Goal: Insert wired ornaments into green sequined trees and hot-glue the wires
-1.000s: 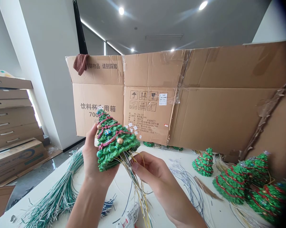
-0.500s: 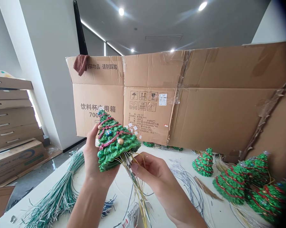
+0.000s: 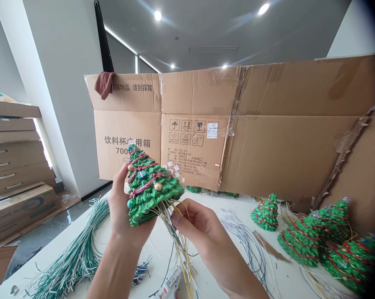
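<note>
A: Hands and piece?
B: From left: left hand [image 3: 123, 211] is half-curled, cupped round the left side and underside of the green tree [image 3: 154, 189], thumb up its edge. Tree is held above the white table [image 3: 158, 265], tip leaning up-left, base facing right. Wires [image 3: 178, 238] hang from the base; some are pinched by the right hand [image 3: 203, 228], thumb and fingers nearly closed.
A: Handling?
B: Judged light, branches soft and springy. Baubles could be knocked off, so bare green near the lower edge is best gripped. Wires look thin, flexible, easily tangled; best gathered close to the base.
A: What can't be seen?
B: Left fingertips are hidden behind the tree. Wire roots are mostly covered. Exact strands pinched can't be told. White-and-grey tool [image 3: 170, 286] is cut off at the bottom. Far-right decorated tree [image 3: 346, 261] is lost in the dark edge.
</note>
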`<state>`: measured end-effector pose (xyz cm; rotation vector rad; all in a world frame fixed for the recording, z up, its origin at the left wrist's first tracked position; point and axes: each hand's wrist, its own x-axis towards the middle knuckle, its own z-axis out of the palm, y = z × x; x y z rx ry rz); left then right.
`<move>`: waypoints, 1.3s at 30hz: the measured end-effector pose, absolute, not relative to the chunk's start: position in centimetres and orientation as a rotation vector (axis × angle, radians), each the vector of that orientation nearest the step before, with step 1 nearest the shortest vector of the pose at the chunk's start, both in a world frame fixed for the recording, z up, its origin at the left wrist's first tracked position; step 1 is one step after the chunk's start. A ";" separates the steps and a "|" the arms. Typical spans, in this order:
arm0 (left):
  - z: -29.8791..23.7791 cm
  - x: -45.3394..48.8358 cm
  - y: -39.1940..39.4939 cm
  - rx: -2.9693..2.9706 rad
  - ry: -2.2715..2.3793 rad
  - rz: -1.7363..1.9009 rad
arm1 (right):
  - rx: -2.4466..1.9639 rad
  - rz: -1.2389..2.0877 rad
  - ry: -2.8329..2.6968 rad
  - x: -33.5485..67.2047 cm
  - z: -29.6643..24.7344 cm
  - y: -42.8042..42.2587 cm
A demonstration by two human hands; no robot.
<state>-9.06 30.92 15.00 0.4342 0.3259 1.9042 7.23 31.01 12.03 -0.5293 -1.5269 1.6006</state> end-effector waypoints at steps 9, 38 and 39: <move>14.9 -9.0 31.0 0.447 0.311 1.884 | -0.475 1.622 -1.531 7.0 11.6 31.3; 14.9 -8.7 30.9 0.467 0.357 1.877 | -0.593 1.597 -1.519 7.4 12.4 30.7; 14.9 -8.7 30.9 0.473 0.354 1.878 | -0.598 1.599 -1.520 7.4 12.5 30.7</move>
